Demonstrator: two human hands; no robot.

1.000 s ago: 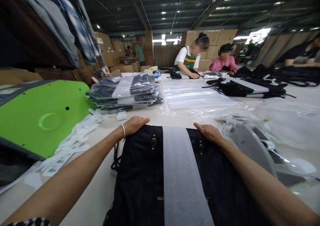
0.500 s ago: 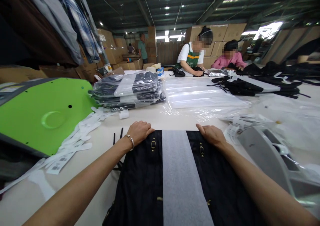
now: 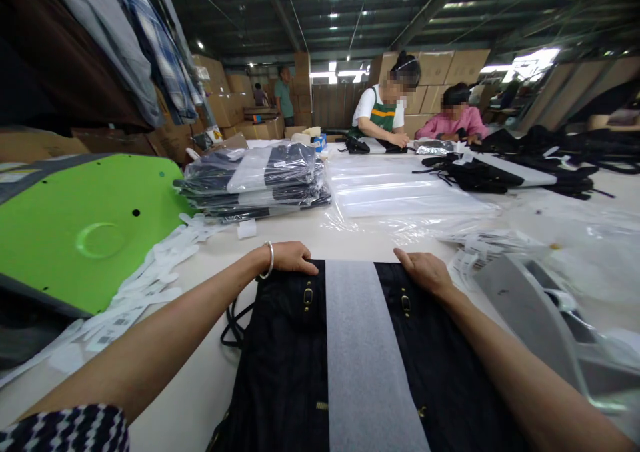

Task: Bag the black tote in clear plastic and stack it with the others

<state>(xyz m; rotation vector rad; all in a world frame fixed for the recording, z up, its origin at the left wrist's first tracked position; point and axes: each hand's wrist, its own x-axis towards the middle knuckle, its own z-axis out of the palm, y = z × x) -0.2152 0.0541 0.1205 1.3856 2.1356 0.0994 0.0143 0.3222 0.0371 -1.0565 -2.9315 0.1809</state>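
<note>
A black bag (image 3: 285, 365) lies flat on the white table (image 3: 215, 372) in front of me, with a white tissue strip (image 3: 363, 359) running down its middle. My left hand (image 3: 293, 257) grips the bag's far left corner with curled fingers, a bracelet on the wrist. My right hand (image 3: 425, 270) holds the far right corner by the edge. Small brass buckles (image 3: 308, 297) sit under each hand. Black straps (image 3: 233, 322) trail out at the bag's left side.
A green panel (image 3: 90, 229) rests at the left, with white paper tags (image 3: 150, 282) beside it. Bagged black items (image 3: 260, 182) and clear plastic bags (image 3: 395, 189) lie farther back. A grey holder (image 3: 525, 305) is at right. Two people work at the far end.
My left hand has slid right along the bag's far edge and curled over the corner. The black straps now loop out at the left. My right hand has barely moved.
</note>
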